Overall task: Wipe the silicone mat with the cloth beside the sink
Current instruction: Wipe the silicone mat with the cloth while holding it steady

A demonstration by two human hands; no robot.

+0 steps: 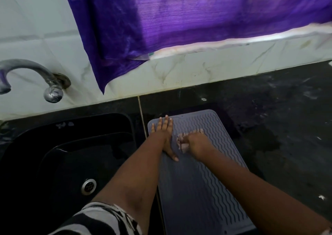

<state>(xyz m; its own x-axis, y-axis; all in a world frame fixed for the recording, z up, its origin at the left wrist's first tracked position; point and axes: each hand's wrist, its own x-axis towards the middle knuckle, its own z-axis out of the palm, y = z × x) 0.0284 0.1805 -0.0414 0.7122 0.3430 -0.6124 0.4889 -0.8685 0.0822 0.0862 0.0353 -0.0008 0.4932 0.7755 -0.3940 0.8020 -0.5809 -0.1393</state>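
A grey silicone mat (201, 186) with wavy ridges lies lengthwise on the dark counter, just right of the sink. My left hand (166, 136) rests flat on the mat's far left corner, fingers spread and thumb pointing back toward me. My right hand (196, 142) sits just to its right on the mat's far half. It is closed around a small pale cloth (181, 142), which bunches out on the hand's left side and presses on the mat. Most of the cloth is hidden under my fingers.
A black sink (53, 155) with a metal drain (88, 186) lies on the left, under a metal tap (32, 76) on the white tiled wall. A purple curtain (179, 19) hangs above. The dark counter (280, 123) right of the mat looks wet and smeared.
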